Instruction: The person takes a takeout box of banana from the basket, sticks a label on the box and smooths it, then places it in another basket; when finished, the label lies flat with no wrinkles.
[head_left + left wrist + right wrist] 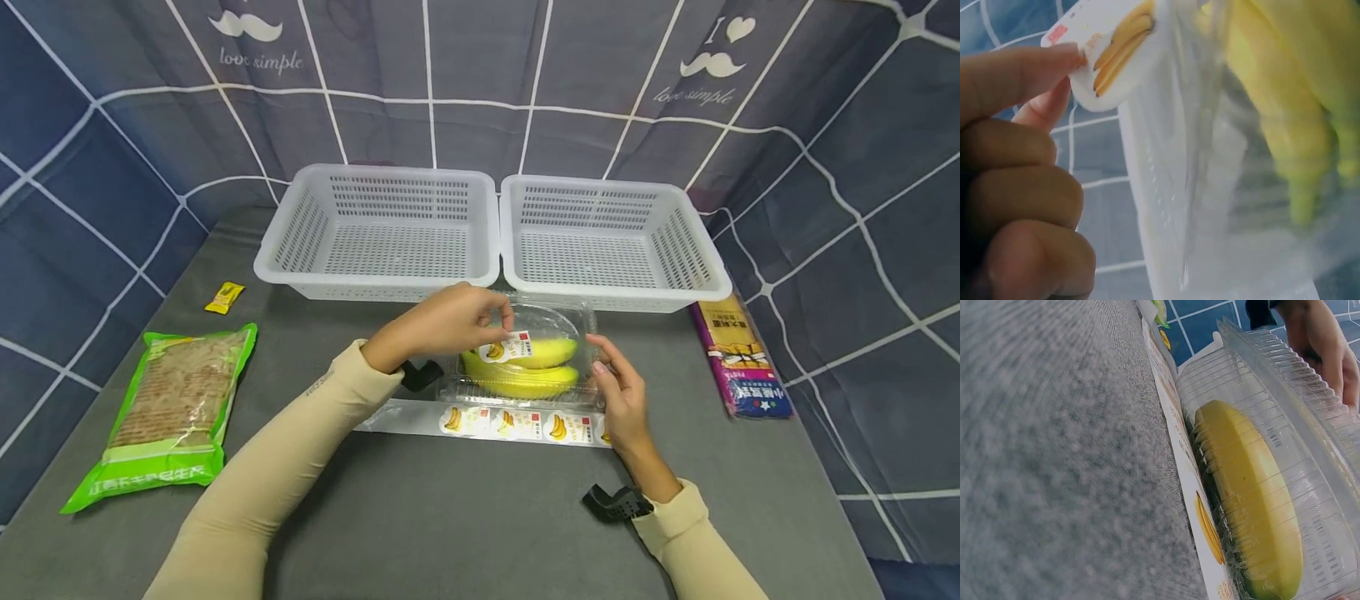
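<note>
A clear plastic box [585,310] with yellow bananas [525,382] inside sits in front of the two baskets. My left hand [461,318] is over the box's left part, pinching a white banana-print sticker [1113,53] between thumb and index finger. In the head view the sticker appears over the lid; whether it touches the plastic I cannot tell. At the box's right edge, my right hand [624,400] touches the side with thumb and fingers. Under the box's near edge lies a strip of banana stickers [517,423], its right end partly hidden by the right hand.
Two white perforated baskets [397,287] [615,298] stand side by side at the back. On the left are a green-edged food bag [168,400] and a small yellow packet [224,297]. A purple-and-gold package [738,358] lies at the right, by the grid-patterned cloth.
</note>
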Motion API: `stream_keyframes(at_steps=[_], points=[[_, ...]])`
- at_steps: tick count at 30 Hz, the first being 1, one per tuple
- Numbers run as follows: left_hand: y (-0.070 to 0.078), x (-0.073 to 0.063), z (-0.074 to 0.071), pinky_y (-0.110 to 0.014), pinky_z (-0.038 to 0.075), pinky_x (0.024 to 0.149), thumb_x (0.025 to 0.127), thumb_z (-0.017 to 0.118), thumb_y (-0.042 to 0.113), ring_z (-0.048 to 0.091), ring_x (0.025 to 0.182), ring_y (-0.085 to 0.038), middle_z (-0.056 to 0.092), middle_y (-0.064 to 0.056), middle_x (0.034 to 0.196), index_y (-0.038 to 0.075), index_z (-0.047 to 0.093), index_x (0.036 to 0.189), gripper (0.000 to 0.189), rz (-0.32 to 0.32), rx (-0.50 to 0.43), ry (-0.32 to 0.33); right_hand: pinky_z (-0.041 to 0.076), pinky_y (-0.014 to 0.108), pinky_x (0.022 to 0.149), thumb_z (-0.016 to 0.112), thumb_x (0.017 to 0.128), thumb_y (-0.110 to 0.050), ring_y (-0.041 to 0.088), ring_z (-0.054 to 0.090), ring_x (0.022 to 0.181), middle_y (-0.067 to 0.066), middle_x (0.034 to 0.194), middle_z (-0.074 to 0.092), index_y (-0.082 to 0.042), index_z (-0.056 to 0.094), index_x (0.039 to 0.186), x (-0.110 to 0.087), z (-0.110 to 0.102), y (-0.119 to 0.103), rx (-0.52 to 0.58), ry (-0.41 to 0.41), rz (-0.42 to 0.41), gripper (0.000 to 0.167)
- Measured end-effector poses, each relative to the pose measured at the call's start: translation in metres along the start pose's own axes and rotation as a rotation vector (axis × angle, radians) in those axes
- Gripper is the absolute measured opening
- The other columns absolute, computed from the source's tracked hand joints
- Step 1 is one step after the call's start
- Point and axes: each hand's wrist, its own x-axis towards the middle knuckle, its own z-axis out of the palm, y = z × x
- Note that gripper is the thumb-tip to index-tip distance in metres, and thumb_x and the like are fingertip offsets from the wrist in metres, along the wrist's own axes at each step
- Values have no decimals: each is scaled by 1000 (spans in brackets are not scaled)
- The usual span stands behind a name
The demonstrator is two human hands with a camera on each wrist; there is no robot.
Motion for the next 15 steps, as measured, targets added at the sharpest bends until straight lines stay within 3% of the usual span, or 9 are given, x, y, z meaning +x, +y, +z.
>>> stream_keyframes(at_steps=[9,12,13,15], points=[[-4,28,-1,-27,33,54,100,69,22,35,48,-9,50,4,56,19,70,96,5,-2,99,4,44,21,57,47,102,3,11,41,60,7,88,48,15,54,136,2,3,-1,9,-3,-25,36],[-6,32,4,-29,33,55,101,67,22,35,47,-9,57,4,58,18,69,98,6,6,89,4,44,21,58,47,102,3,11,42,61,7,89,48,15,53,136,1,2,-1,12,-4,-14,36],[-6,33,7,-29,40,60,102,66,22,35,46,-8,59,5,59,18,69,99,6,6,85,7,44,21,58,47,103,2,11,42,61,7,89,48,14,53,136,1,2,-1,8,-4,-5,36],[-8,34,12,-30,41,59,102,65,21,36,45,-8,63,6,61,17,69,100,6,9,69,13,44,21,58,47,103,2,11,42,62,8,88,47,15,53,137,1,2,0,15,-7,7,36]])
